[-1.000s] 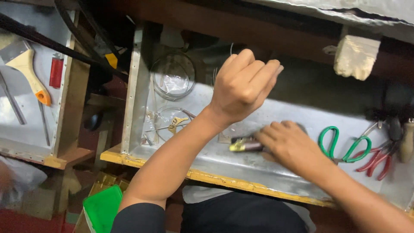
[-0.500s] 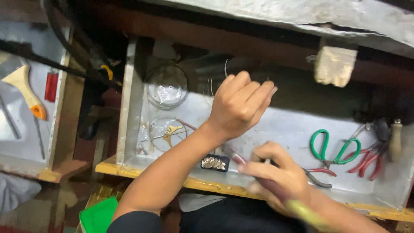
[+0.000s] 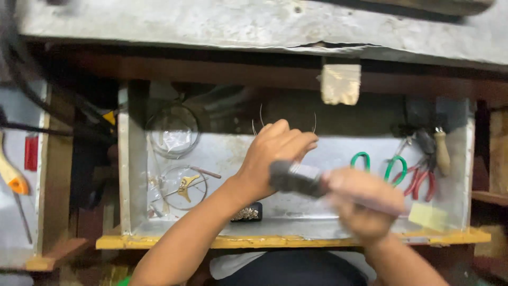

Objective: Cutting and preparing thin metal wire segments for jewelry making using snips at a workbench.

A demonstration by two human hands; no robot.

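Observation:
My left hand [image 3: 275, 153] is raised over the metal-lined drawer [image 3: 227, 151], fingers closed around thin wire loops [image 3: 261, 119] that stick up above the knuckles. My right hand [image 3: 365, 204], blurred with motion, grips a tool with a dark head [image 3: 293, 177] and yellowish handle end [image 3: 427, 216]; the dark head lies against my left hand. A small black tray of tiny metal pieces [image 3: 247, 213] rests on the drawer floor below my left wrist.
Green-handled scissors [image 3: 377, 161], red-handled pliers [image 3: 423, 182] and a wooden-handled tool [image 3: 441, 153] lie at the drawer's right. Two round clear containers [image 3: 172, 131] and a key-like brass piece [image 3: 185, 186] sit at its left. A workbench edge [image 3: 264, 29] overhangs above.
My right hand picked a tool off the drawer floor and brought it up to my left hand. The view shifted so the drawer sits more centred. The small black tray came into sight.

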